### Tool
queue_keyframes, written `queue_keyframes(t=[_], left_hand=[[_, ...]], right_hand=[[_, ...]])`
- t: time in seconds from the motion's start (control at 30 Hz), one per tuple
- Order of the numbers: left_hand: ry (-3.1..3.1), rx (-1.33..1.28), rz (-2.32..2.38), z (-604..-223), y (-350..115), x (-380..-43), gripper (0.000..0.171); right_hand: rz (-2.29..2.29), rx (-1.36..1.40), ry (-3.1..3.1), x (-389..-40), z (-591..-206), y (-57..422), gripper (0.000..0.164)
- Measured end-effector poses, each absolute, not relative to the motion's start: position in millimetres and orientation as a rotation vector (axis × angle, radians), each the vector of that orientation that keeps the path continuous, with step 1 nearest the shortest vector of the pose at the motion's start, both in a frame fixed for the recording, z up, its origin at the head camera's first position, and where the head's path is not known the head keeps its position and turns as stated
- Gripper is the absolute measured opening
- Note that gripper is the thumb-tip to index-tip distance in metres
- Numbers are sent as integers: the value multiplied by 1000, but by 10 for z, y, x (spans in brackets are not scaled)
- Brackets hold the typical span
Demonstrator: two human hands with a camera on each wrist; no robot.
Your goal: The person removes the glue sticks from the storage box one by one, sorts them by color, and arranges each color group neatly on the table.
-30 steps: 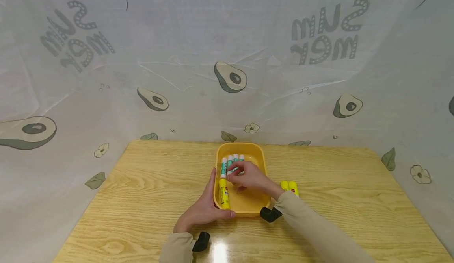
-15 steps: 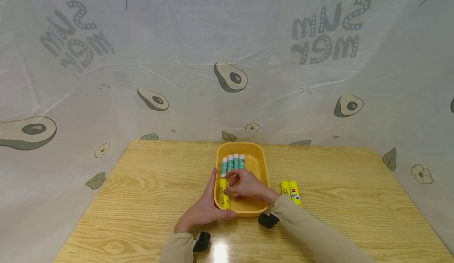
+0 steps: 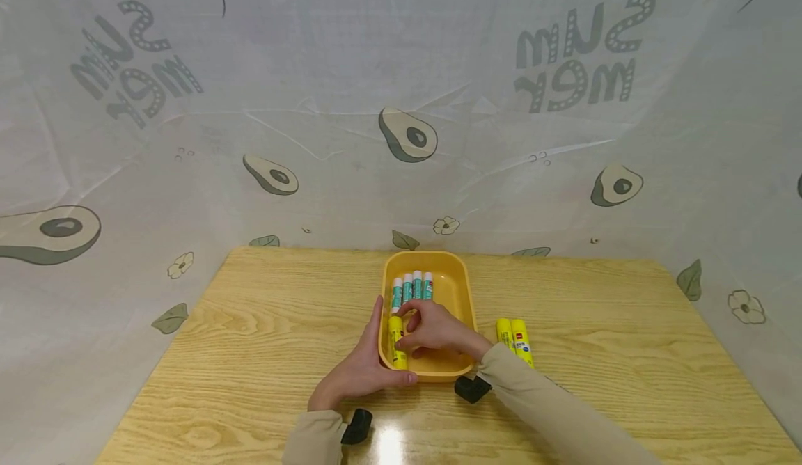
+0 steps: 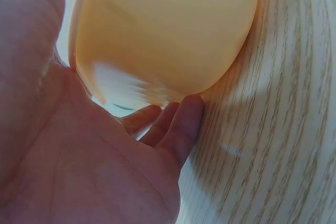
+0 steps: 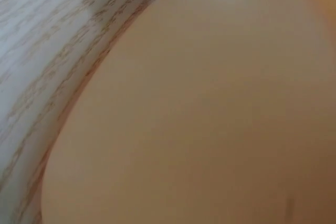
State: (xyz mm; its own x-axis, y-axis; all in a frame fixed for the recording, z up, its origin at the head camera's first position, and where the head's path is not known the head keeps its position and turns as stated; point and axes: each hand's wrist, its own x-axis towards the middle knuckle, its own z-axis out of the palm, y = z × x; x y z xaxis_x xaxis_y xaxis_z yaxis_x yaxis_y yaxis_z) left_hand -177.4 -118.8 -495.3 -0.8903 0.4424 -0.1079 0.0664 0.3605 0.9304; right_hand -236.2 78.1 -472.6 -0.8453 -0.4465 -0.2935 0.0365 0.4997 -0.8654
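Yellow glue stick (image 3: 395, 327) lies along the tray's (image 3: 466, 287) left edge by its near corner, pinched in the right hand (image 3: 438, 329), best settled gently and straight while the outspread left hand (image 3: 359, 372) braces that corner.

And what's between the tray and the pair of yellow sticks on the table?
Head view: bare tabletop toward the far end; nearer the camera, the right sleeve cuts across between the tray and the yellow sticks.

An orange tray (image 5: 184, 108) stands on grained wood (image 5: 47, 45).
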Motion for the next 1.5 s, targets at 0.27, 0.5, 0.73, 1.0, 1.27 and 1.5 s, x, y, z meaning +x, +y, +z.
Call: queue_keyframes(t=[0.27,0.5,0.73,1.0,1.27,1.5], left_hand=[[2286,447,1535,-4972,-1193,-1791,137],[2268,449,1543,-4977,-1191,-1794,138],[2266,438,1562,-4978,-1180,-1796,139],[2257,440,1585,-4984,-1181,-1790,139],[2242,442,1594,-4981,-1180,-1789,138],[2241,438,1592,-4974,-1179,-1781,137]], right_hand=[[-1312,-330,2213,-2370,-4703,817,53],[-1317,-280,2221,-2357,-4704,806,51],[-1276,-267,2258,-2346,-4678,810,46],[-1260,-270,2265,-2344,-4633,835,47],[-1217,-251,2275,-2343,-4623,851,45],[-1212,-258,2286,-2349,-4632,849,45]])
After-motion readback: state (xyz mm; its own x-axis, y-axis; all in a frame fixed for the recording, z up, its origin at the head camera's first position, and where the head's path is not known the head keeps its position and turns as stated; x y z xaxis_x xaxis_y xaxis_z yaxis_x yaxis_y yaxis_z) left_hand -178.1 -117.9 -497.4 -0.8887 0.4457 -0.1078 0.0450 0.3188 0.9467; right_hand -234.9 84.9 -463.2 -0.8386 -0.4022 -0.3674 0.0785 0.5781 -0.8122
